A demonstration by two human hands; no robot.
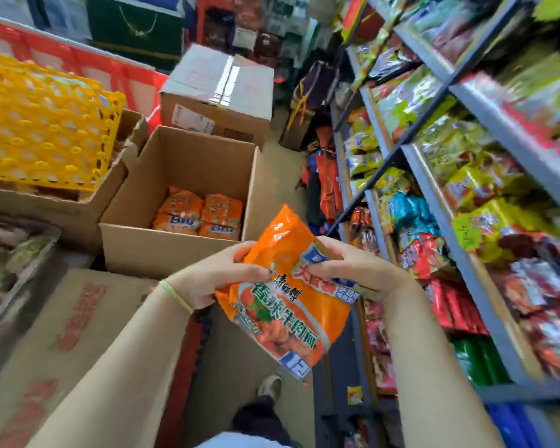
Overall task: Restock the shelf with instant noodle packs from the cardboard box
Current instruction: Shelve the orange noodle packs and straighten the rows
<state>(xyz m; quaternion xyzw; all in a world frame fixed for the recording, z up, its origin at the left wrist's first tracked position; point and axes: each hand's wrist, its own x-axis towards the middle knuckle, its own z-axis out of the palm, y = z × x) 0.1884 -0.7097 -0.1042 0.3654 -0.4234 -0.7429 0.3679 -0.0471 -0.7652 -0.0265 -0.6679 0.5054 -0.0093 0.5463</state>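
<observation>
An orange instant noodle pack (285, 305) with green and white print is held in front of me with both hands. My left hand (217, 276) grips its left edge and my right hand (353, 270) grips its upper right edge. Behind them an open cardboard box (175, 250) stands on the floor, with several orange noodle packs (199, 215) lying at its bottom. To the right rises a grey metal shelf (434, 195) crowded with colourful noodle packs.
A sealed cardboard box (217, 95) stands behind the open one. Yellow egg trays (42, 121) sit on a box at the left, beside red crates (78, 59). A closed printed carton (62, 334) lies at lower left. My foot (269, 386) is on the narrow floor.
</observation>
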